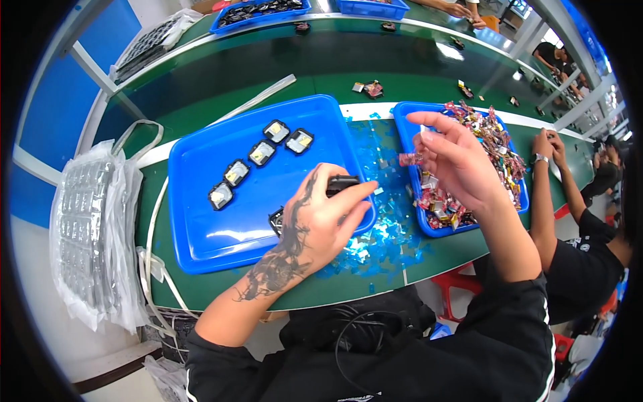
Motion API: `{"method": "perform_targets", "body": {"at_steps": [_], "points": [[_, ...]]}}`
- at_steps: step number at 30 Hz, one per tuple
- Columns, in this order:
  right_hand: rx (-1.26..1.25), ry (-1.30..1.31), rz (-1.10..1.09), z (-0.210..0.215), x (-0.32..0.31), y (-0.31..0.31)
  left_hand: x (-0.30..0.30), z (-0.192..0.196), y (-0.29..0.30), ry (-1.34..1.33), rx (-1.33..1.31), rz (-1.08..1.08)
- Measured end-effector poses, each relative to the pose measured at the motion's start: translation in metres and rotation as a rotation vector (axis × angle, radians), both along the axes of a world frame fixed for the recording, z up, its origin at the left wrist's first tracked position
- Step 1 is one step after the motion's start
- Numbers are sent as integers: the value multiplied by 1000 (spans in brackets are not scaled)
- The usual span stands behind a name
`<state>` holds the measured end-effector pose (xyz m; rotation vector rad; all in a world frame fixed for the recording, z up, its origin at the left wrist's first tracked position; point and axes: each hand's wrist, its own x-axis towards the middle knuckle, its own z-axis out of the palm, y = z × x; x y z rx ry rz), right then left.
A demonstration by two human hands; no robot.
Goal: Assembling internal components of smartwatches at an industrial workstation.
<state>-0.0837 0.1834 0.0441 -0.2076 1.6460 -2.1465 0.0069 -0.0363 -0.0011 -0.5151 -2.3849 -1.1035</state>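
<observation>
small part above, black case below

a green bench (221,100) runs across a busy workroom, with blue trays on it and another person seated at the right. the left hand (320,224) is clenched around a small black case (343,183) at the near right edge of the left tray (201,221). five finished pieces (260,153) lie in a slanting row on that tray. the right hand (455,157) is raised over the right tray (405,124), pinching a small reddish part (410,159) in its fingertips. the part lies up and to the right of the case, near but apart, with blue film scraps (388,238) strewn on the bench below. the right hand is nearer the part heap (499,144).
</observation>
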Motion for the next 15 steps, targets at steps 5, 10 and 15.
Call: {"method": "perform_targets", "body": {"at_steps": [5,10,15], "points": [[45,320,-218,20,0,45,2,-4,-4,-77,44,44],[-152,-44,-216,-8,37,25,7,2,-5,-322,304,-72],[-277,-111,-300,-23,70,-30,13,6,9,-236,312,-110]]}}
